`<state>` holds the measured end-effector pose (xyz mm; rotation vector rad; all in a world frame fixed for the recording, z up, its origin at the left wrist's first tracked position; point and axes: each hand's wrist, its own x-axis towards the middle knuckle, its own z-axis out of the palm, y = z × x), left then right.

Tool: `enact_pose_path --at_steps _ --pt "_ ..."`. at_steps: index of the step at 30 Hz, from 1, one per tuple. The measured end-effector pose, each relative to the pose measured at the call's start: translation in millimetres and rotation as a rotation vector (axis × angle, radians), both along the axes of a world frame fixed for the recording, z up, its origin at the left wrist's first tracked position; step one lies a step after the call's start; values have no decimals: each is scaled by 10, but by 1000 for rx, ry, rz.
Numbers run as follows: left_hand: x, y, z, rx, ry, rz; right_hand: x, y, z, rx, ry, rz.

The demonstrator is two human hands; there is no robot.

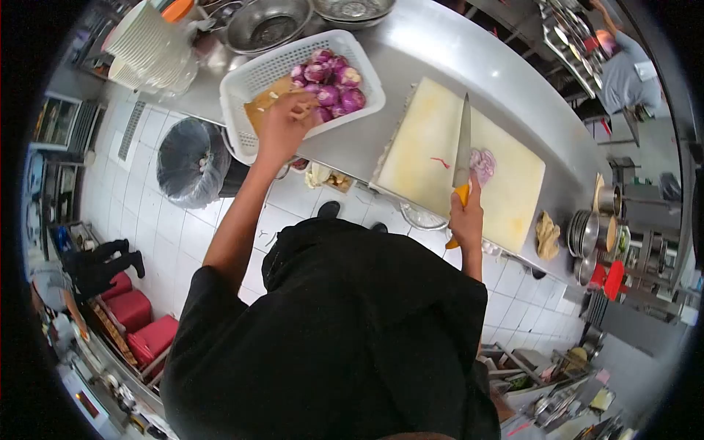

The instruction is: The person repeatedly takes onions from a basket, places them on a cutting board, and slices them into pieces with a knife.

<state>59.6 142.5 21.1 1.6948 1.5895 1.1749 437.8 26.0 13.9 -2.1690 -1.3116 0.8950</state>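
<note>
My right hand point(467, 213) is wrapped around the yellow handle of a large kitchen knife point(463, 143). Its blade points away from me over a white cutting board point(506, 183). Beside the blade lies a small pile of sliced red onion point(482, 165), and a thin red strip of peel point(440, 162) is on the board's left part. Over the white plastic basket point(238, 92), my left hand point(288, 116) reaches in with fingers loosely bent and apart, beside several peeled red onions point(328, 94). A piece of brown cardboard point(257, 106) lies under that hand.
A lined trash bin point(192, 161) stands on the floor at left. Metal colanders point(268, 26) and stacked white containers point(150, 44) are behind the basket. A crumpled cloth point(547, 236) lies right of the board, near stacked metal pans point(581, 233). Other people work farther off.
</note>
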Motion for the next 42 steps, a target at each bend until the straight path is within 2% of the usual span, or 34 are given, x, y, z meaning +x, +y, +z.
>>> enact_pose_path --at_steps 3,5,6,12,18,21,24,27,28,32,35,39,42 --pt "-193 274 -174 -8 150 -10 -88 33 -304 139 -138 84" --pt "-237 430 -224 -47 210 -12 -196 76 -269 102 -188 54" --pt "-271 522 -230 82 248 -25 -222 88 -253 97 -215 53" --pt "-348 1135 -382 380 540 -290 -279 95 -281 75 -293 61" --pt "-448 1428 -431 248 440 -455 -369 68 -236 71 -269 12" --pt "-523 1384 -407 287 286 -293 -389 62 -258 88 -280 2" --pt "-629 1353 -179 283 223 -64 -369 70 -304 78 -277 -9" --pt "-555 1279 206 312 175 -27 -293 87 -355 142 -248 18" --pt "-426 1220 320 341 82 -62 -266 68 -361 174 -235 28" --pt "333 691 722 255 64 -185 -275 23 -301 216 -141 -5" --pt "784 400 535 198 56 -346 -396 -12 -267 120 57 3" --pt "1253 86 161 192 141 -475 -432 -95 -367 171 75 47" --pt "1528 -42 -66 33 114 -518 -237 -187 -402 153 87 -12"
